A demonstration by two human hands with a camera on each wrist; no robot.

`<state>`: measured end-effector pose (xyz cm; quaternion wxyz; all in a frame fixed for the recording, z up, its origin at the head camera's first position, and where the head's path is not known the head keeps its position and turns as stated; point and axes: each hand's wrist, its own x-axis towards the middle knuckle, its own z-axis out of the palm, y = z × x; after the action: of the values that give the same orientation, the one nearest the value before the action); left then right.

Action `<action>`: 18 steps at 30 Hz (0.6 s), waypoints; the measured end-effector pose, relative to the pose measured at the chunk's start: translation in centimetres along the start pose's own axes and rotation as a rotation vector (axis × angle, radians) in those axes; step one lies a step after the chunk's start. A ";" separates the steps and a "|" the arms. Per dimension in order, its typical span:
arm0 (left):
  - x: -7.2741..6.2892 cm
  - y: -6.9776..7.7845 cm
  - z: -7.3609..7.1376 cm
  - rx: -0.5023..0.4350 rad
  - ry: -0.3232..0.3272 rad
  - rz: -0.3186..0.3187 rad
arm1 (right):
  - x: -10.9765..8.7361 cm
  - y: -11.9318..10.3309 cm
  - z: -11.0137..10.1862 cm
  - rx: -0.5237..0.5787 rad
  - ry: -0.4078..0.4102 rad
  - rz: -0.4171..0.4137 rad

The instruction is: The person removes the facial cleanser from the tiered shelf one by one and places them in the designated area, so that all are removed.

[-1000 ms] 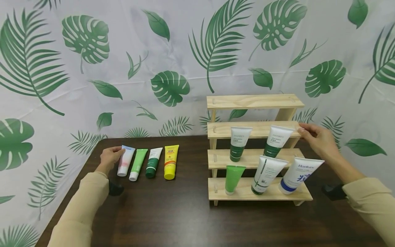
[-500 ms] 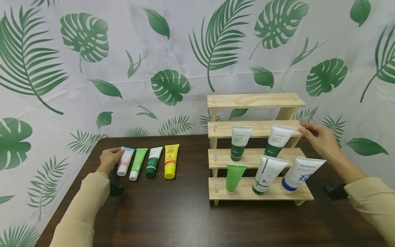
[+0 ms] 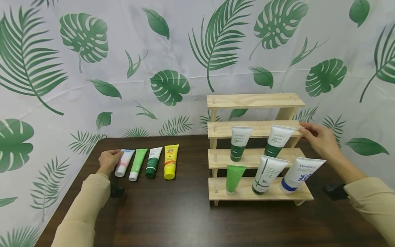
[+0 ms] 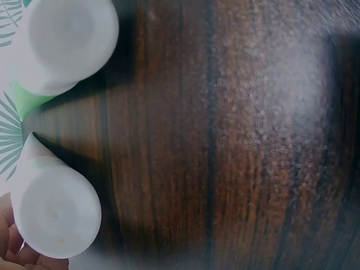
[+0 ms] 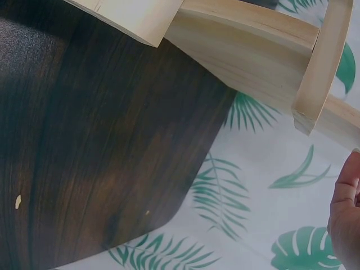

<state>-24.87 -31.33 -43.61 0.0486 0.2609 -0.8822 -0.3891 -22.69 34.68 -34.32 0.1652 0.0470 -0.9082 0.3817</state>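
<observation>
At the far left of the table in the head view, my left hand (image 3: 110, 160) holds the side of a white and pink tube with a blue end (image 3: 124, 161). Curled fingers show behind its white cap (image 4: 56, 214) in the left wrist view. Beside it lie a light green tube (image 3: 139, 164), a white and dark green tube (image 3: 153, 162) and a yellow tube (image 3: 170, 161). My right hand (image 3: 321, 139) pinches the right end of a board on a stepped wooden rack (image 3: 256, 99); its fingertips are partly hidden behind the board. The thumb (image 5: 346, 194) shows in the right wrist view.
Two white and green tubes (image 3: 241, 142) stand on the rack's second step from the bottom. Its lowest step bears a green tube (image 3: 234, 179), a white tube with green print (image 3: 268, 173) and a white and blue tube (image 3: 300, 174). A leaf-print cloth (image 3: 172, 44) hangs behind the table.
The white and pink tube has shifted slightly left at its cap end, with my left hand a little lower on it. My right hand stays at the rack.
</observation>
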 end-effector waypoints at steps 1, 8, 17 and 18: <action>0.0 0.0 0.0 0.001 0.008 0.001 | 0.0 0.0 0.0 -0.002 0.001 0.001; -0.2 0.2 0.0 0.011 0.040 0.020 | -0.1 0.1 0.0 -0.005 -0.005 0.009; -0.4 0.1 0.0 0.048 0.029 0.016 | 0.0 0.0 -0.1 -0.033 -0.016 0.019; -0.4 0.1 0.0 0.049 0.029 0.014 | 0.0 0.0 -0.1 -0.030 -0.017 0.017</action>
<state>-24.58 -31.03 -43.47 0.0577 0.2612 -0.8924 -0.3634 -22.65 34.74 -34.26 0.1551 0.0399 -0.9156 0.3689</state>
